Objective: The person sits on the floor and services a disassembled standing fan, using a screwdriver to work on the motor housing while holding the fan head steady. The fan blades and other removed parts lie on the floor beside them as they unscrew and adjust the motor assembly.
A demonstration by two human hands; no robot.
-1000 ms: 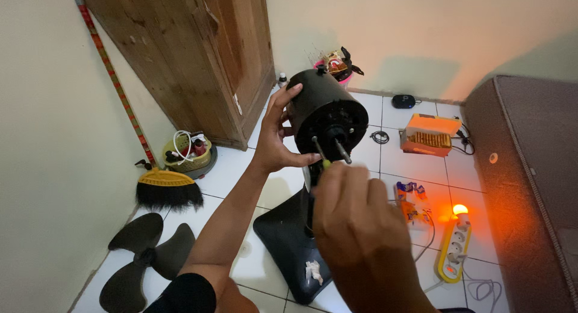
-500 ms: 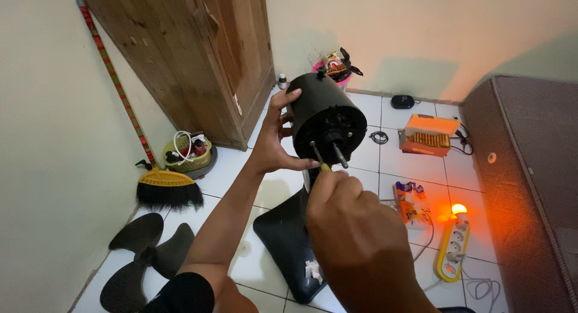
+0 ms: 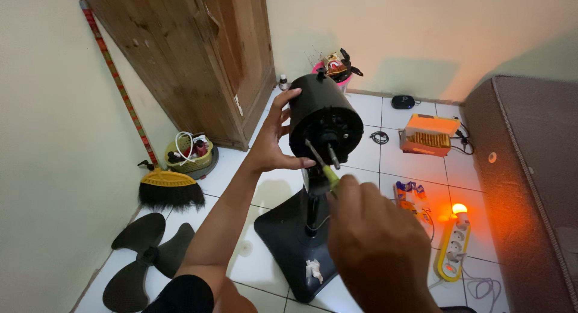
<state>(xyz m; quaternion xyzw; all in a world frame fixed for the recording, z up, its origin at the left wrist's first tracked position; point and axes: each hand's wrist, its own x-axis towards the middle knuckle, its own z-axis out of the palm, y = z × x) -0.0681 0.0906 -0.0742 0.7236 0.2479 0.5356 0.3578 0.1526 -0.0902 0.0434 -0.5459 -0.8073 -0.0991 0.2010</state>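
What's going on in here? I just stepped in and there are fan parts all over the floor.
A person is working on a stand fan stripped of its blade and grille. The left hand grips the side of the black motor housing, which sits on its pole above the black base. The right hand holds a screwdriver, tip against the front of the housing beside the bare shaft. The blade lies on the tiled floor near a broom. A power strip glows orange at right.

Clutter on the tiled floor
Black fan blade (image 3: 141, 259) near the left wall beside a broom (image 3: 168, 189); lit power strip (image 3: 454, 244) by the brown mattress (image 3: 530, 186); orange box (image 3: 428, 135).
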